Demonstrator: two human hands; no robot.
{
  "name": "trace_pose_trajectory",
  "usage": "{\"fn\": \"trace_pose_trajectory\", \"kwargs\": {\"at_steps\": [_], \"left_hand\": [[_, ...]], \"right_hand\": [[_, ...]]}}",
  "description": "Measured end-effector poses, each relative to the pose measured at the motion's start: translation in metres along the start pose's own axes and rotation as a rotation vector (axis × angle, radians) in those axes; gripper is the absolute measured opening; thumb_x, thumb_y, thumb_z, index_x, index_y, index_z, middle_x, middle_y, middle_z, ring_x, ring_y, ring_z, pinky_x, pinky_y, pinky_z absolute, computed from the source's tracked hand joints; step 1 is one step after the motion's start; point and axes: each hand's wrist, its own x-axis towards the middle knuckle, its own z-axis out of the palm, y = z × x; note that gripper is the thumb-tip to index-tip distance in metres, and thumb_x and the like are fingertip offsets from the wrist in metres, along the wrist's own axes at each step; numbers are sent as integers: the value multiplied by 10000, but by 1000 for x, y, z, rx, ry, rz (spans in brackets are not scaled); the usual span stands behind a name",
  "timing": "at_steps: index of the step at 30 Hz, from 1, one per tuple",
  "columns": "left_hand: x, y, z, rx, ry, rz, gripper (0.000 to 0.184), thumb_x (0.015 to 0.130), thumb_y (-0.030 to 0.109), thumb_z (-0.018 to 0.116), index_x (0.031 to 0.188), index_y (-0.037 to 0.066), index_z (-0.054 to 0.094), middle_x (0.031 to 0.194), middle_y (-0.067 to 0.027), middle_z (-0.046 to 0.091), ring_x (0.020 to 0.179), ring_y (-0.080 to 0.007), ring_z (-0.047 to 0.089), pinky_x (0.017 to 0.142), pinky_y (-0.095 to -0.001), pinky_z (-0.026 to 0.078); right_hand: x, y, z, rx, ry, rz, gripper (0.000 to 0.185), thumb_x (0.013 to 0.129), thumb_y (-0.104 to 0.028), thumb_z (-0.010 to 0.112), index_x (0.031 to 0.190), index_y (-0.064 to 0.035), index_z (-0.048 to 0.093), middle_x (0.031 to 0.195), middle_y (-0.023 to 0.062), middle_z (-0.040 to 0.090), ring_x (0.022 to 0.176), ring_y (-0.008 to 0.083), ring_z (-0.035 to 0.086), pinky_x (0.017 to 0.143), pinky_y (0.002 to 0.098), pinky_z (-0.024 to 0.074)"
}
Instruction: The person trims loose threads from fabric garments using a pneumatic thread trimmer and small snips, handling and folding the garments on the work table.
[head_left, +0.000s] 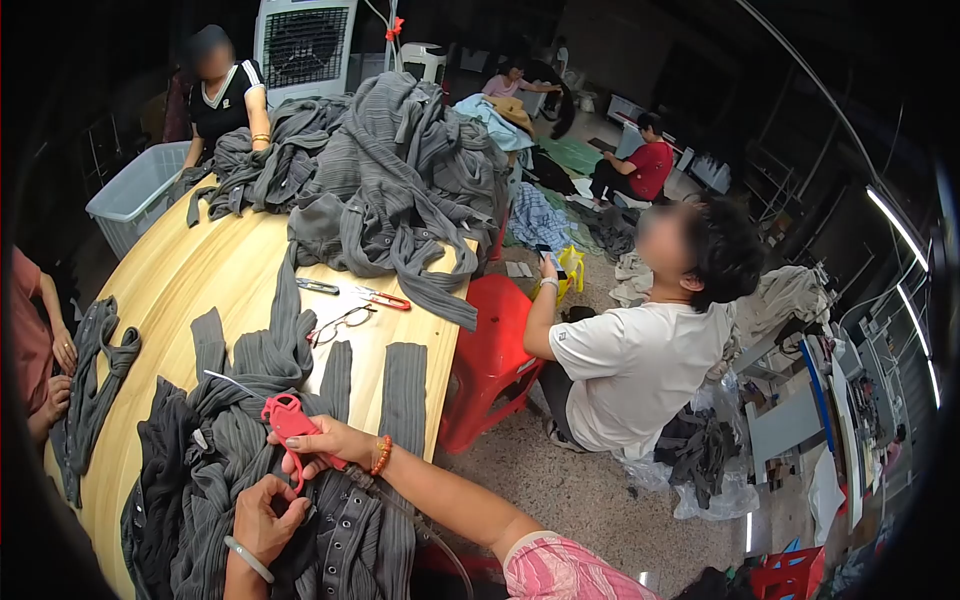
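My right hand (pixel 328 442), with an orange bead bracelet at the wrist, is wrapped round a red tool (pixel 288 416) with a thin white tip pointing up and left. Just below it my left hand (pixel 266 518), wearing a pale bangle, has its fingers pinched together close to the tool's lower red loop; what lies between them is too small to tell. Under both hands lies a dark grey ribbed garment (pixel 225 440) with rows of metal eyelets. Its long straps spread over the wooden table (pixel 255 260).
Beyond lies a tall heap of grey garments (pixel 400 170). Glasses (pixel 345 320) and red-handled cutters (pixel 383 298) rest on the table. A red stool (pixel 490 350) stands at its right edge, beside a person in white (pixel 640 370). Other people are at the left and back.
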Motion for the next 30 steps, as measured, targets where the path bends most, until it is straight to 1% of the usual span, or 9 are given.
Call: {"fn": "trace_pose_trajectory", "kwargs": {"at_steps": [9, 11, 12, 15, 16, 20, 23, 26, 30], "left_hand": [[1, -14, 4, 37, 33, 65, 194, 752, 107, 780, 767, 21, 607, 608, -45, 598, 530, -111, 531, 518, -277, 422], [1, -16, 4, 88, 27, 84, 217, 758, 157, 786, 760, 27, 612, 598, -69, 603, 504, -161, 565, 511, -290, 438], [0, -6, 0, 86, -8, -9, 227, 761, 175, 791, 765, 27, 618, 607, -75, 599, 508, -167, 561, 511, -301, 442], [0, -12, 3, 77, 12, 31, 228, 769, 186, 794, 774, 32, 626, 617, -80, 600, 515, -166, 559, 510, -310, 444], [0, -19, 4, 53, 2, 32, 200, 780, 159, 784, 794, 32, 630, 665, -43, 614, 570, -93, 530, 531, -269, 420], [-1, -16, 2, 101, -27, 35, 237, 797, 232, 788, 825, 45, 646, 675, -64, 642, 593, -147, 595, 574, -304, 474], [1, -23, 3, 141, -40, 55, 235, 823, 268, 763, 832, 62, 652, 700, -75, 657, 601, -183, 618, 586, -321, 485], [1, -26, 7, 186, -12, 100, 265, 842, 321, 737, 843, 76, 634, 735, -98, 658, 655, -268, 643, 614, -376, 492], [3, -25, 16, 196, 62, 116, 311, 853, 359, 723, 870, 72, 605, 747, -120, 647, 702, -331, 642, 640, -426, 490]], "right_hand": [[1, 1, 1, 0, -3, -7, 464, 995, -237, 591, 1352, 31, 466, 930, 113, 701, 801, 157, 706, 692, 238, 599], [2, 4, -3, 9, -8, -9, 467, 996, -233, 588, 1358, 34, 461, 940, 118, 701, 808, 161, 707, 694, 241, 602], [2, 3, -4, -14, -17, -12, 480, 995, -245, 591, 1365, 32, 462, 954, 115, 701, 827, 161, 705, 704, 237, 599], [0, 1, -2, -96, 14, -18, 500, 991, -263, 598, 1372, 32, 463, 971, 106, 700, 847, 157, 701, 714, 231, 594], [2, 2, -4, -130, 6, -18, 508, 988, -277, 602, 1370, 31, 472, 983, 96, 697, 859, 153, 697, 720, 225, 589], [-2, -2, -4, -168, 23, 9, 527, 983, -274, 609, 1383, 35, 461, 1028, 104, 694, 898, 151, 692, 757, 237, 588], [-3, -6, -2, -101, 5, 19, 472, 981, -236, 620, 1375, -10, 490, 1032, 100, 693, 881, 143, 692, 774, 249, 589], [-2, -2, -7, -134, 26, 1, 508, 986, -273, 604, 1390, 5, 471, 1036, 122, 689, 910, 201, 701, 762, 263, 596], [-2, -3, -6, -45, 45, -5, 469, 990, -219, 591, 1361, 41, 467, 1022, 164, 687, 897, 248, 711, 738, 275, 611]]}}
